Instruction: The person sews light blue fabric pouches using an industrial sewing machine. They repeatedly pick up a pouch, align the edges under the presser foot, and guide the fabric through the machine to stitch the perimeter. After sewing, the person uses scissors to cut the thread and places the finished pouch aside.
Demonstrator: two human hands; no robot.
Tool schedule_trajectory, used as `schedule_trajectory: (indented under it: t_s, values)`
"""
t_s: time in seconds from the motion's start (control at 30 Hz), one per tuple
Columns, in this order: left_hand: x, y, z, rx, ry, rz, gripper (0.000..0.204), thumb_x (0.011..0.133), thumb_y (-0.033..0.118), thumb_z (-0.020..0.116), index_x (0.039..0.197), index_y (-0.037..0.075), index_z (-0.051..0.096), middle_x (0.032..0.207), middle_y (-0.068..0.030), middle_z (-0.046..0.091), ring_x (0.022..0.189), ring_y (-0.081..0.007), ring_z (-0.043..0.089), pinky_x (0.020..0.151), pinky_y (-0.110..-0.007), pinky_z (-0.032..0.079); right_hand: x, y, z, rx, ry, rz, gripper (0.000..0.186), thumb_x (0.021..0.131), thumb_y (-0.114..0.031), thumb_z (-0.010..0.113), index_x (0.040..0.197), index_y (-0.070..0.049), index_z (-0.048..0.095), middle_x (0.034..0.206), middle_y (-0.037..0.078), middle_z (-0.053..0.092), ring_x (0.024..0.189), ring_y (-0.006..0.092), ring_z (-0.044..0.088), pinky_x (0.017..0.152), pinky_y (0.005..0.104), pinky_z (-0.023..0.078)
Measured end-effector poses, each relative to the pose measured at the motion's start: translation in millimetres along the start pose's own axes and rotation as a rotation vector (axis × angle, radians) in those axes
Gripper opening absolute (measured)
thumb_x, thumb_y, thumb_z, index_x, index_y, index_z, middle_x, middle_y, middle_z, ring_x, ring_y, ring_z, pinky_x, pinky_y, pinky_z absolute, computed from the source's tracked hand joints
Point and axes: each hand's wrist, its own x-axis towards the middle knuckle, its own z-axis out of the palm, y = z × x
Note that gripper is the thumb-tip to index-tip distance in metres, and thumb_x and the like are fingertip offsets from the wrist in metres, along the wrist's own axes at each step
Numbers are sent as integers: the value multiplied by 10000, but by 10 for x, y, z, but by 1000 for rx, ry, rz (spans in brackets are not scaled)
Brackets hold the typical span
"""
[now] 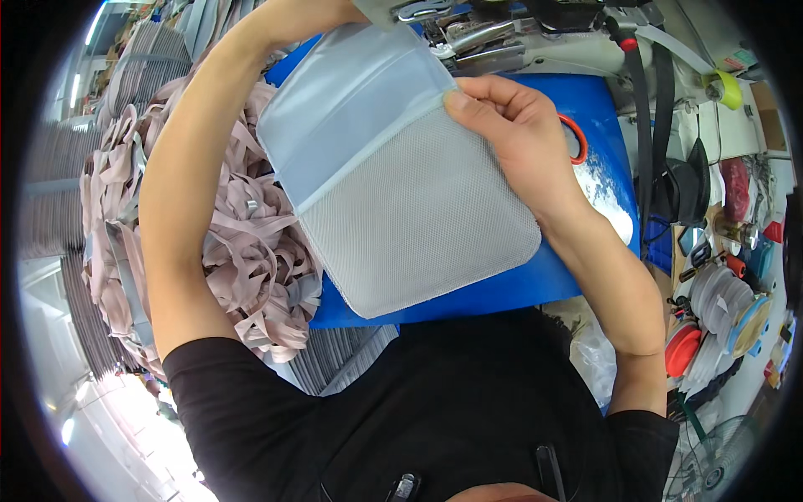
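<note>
pouch (418,213) over table (539,280) beside machine (569,54); right hand (519,125) pinches its edge at the seam (372,159), seemingly to steady it, while left hand's (326,11) grip, mostly beyond view, cannot be determined.

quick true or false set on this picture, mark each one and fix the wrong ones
1. The right hand pinches the edge of the grey mesh piece. True.
2. The grey mesh piece is over a red table. False: the table is blue.
3. A heap of pinkish strips lies left of the grey mesh piece. True.
4. The person's sleeves are white. False: the sleeves are black.
5. A fan shows at the lower right. True.
</note>
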Motion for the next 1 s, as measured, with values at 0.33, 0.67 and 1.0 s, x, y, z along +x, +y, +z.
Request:
schedule_trajectory:
  t_s: [0.33, 0.67, 1.0]
  values:
    - [-31, 5, 9, 49, -5, -4, 336, 910, 149, 730, 1210, 15, 666, 1242, -133, 666, 1176, -291, 613, 1024, -415, 468, 27, 1, -6, 51, -27, -9, 266, 981, -164, 703, 1141, 48, 723, 947, 86, 765, 812, 103, 696, 727, 243, 529]
    - [50, -96, -17, 87, -20, -19, 276, 909, 149, 728, 1144, 16, 674, 1168, -126, 677, 1124, -279, 628, 983, -407, 478, 177, 51, 10, 3, 101, -37, 308, 947, -213, 733, 1112, 46, 736, 927, 81, 749, 808, 114, 675, 736, 262, 518]
    - [196, -224, 59, 139, 12, -92, 219, 907, 149, 726, 1077, 17, 683, 1093, -119, 687, 1073, -267, 643, 942, -399, 488, 214, 34, 47, -20, 146, -11, 307, 931, -234, 746, 1083, 33, 755, 924, 75, 743, 821, 119, 666, 737, 256, 515]
